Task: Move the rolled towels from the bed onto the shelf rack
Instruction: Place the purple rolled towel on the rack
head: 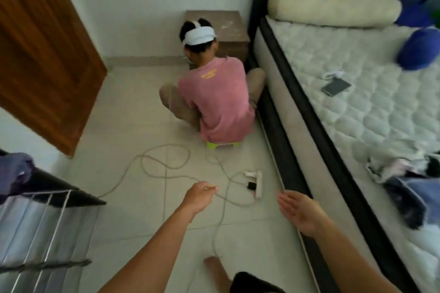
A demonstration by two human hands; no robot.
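Your left hand [199,197] hangs loosely curled over the floor and your right hand [300,212] is spread open, palm up, both empty; a power strip [256,183] with its cable lies between and just beyond them. To the right of your right hand, crumpled towels [402,169] lie on the bed [352,107], while the shelf rack [45,219] stands left of your left hand.
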